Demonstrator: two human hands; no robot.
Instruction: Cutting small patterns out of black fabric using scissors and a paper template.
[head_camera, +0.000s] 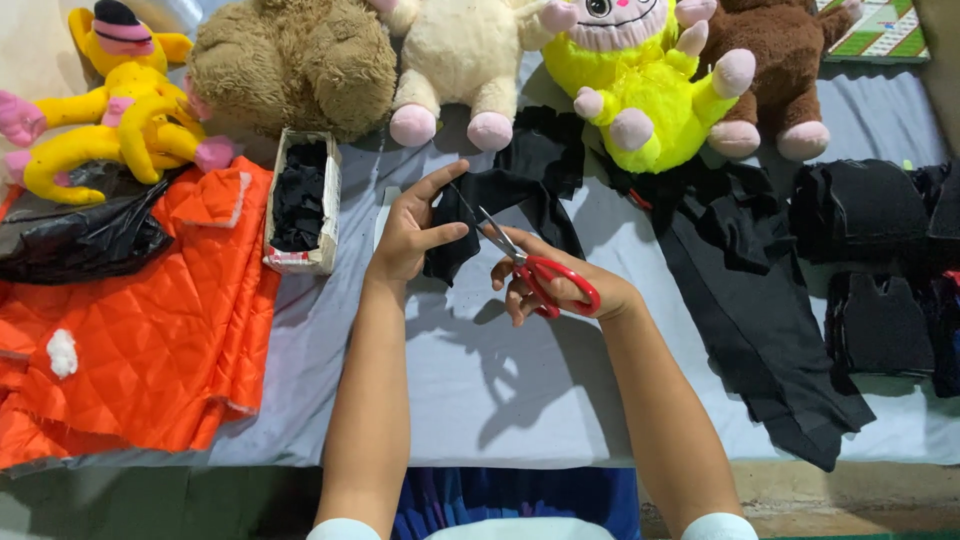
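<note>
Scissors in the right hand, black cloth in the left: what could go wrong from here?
The left hand pinches the black cloth close to the scissors, so the blades might nick a finger. The cloth hangs limp, so the cut may wander. The right hand hides part of the cutting line.

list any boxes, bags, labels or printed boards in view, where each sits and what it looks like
Cardboard box: left of the left hand, narrow open carton, white and red sides, full of black fabric scraps.
Black plastic bag: far left, crumpled and glossy, lying on orange quilted fabric.
Printed board: top right corner, flat, green and white panels with a red edge.
No screens or signs.
</note>
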